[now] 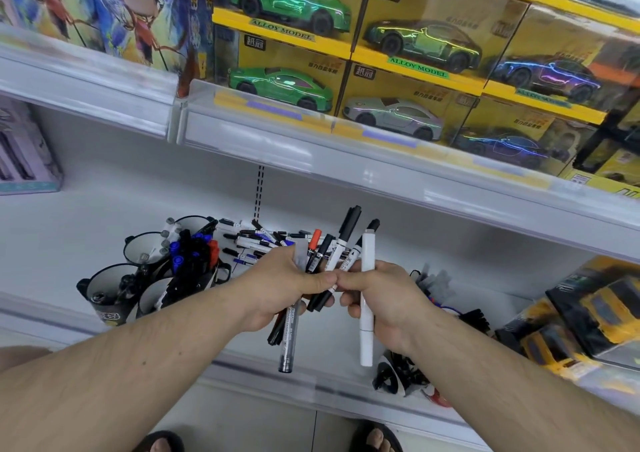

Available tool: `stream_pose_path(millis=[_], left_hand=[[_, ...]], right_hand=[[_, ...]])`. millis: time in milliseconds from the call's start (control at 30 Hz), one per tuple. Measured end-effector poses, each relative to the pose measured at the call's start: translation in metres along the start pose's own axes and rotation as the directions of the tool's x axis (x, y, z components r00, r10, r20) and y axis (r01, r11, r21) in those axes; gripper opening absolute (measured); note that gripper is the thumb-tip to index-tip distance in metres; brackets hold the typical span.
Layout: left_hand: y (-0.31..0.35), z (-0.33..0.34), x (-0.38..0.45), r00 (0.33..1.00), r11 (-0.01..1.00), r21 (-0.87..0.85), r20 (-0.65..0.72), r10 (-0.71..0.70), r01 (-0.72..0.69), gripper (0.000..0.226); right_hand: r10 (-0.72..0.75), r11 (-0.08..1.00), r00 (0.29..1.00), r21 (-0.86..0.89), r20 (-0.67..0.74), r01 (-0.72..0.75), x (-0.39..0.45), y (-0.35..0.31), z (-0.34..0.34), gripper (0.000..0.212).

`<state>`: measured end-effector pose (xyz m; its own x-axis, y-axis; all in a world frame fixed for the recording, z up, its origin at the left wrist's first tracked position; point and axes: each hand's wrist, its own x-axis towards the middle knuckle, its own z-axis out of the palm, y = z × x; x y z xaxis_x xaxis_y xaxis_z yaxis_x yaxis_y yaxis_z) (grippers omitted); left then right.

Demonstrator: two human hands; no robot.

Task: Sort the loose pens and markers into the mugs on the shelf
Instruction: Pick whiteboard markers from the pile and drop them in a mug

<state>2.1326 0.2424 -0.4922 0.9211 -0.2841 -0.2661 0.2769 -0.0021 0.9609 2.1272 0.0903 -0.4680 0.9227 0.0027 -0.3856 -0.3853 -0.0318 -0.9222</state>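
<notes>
My left hand (287, 285) grips a bunch of pens and markers (320, 254) above the white shelf (86, 216). My right hand (384, 299) holds a long white marker (367, 313) upright, its fingertips touching the bunch. A pile of loose pens (252, 238) lies on the shelf behind my hands. A cluster of black mugs (138, 254) stands to the left; one mug is packed with blue, black and red markers (194, 257), and the front mug (107, 292) holds a few.
More dark mugs with pens (436, 285) stand right of my hands, and one (398, 375) is near the shelf's front edge. Yellow toy truck boxes (588, 316) sit at the right. Boxed model cars (398, 67) fill the upper shelf. A pale box (24, 161) is far left.
</notes>
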Motion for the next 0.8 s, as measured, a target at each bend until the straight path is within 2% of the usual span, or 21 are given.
stream_pose_path(millis=[67,167,300,367,400,533,600,667,733,800], left_hand=[[0.000,-0.006,-0.003,1.000,1.000,-0.016,-0.005,-0.001,0.001,0.025],[0.004,-0.017,-0.009,1.000,1.000,-0.018,-0.028,0.015,-0.015,0.013],[0.011,-0.034,-0.016,0.997,0.996,0.082,-0.057,0.042,-0.037,0.018],[0.011,-0.042,-0.020,0.997,0.993,0.115,-0.067,0.040,-0.032,0.016],[0.009,-0.045,-0.021,0.997,0.993,0.119,-0.066,0.037,-0.029,0.013],[0.000,-0.058,-0.024,1.000,0.983,0.184,-0.028,0.011,-0.006,0.012],[-0.002,-0.062,-0.025,1.000,0.973,0.232,0.015,-0.010,0.006,0.015],[-0.003,-0.067,-0.026,0.998,0.964,0.264,0.050,-0.027,0.013,0.020],[-0.002,-0.072,-0.028,0.997,0.949,0.313,0.066,-0.044,0.021,0.024],[-0.001,-0.080,-0.032,0.995,0.929,0.367,0.064,-0.074,0.045,0.023]], right_hand=[[0.039,0.999,0.999,0.004,0.037,-0.039,0.003,-0.003,0.002,0.022],[0.087,0.996,0.989,0.002,0.124,-0.087,0.009,-0.005,0.010,0.015],[0.100,0.995,0.966,-0.029,0.237,-0.096,0.011,-0.007,0.021,0.009],[0.067,0.997,0.964,-0.062,0.258,-0.053,0.010,-0.012,0.024,0.002],[0.045,0.997,0.969,-0.066,0.244,-0.029,0.009,-0.014,0.025,0.007],[-0.070,0.996,0.995,-0.048,0.066,0.073,0.014,-0.023,0.026,0.006],[-0.118,0.992,0.992,-0.043,0.041,0.119,0.019,-0.030,0.023,0.014],[-0.142,0.986,0.984,-0.067,0.112,0.150,0.021,-0.035,0.021,0.021],[-0.194,0.947,0.958,-0.213,0.212,0.239,0.020,-0.037,0.024,0.017],[-0.252,0.859,0.934,-0.386,0.252,0.336,0.019,-0.034,0.032,0.010]])
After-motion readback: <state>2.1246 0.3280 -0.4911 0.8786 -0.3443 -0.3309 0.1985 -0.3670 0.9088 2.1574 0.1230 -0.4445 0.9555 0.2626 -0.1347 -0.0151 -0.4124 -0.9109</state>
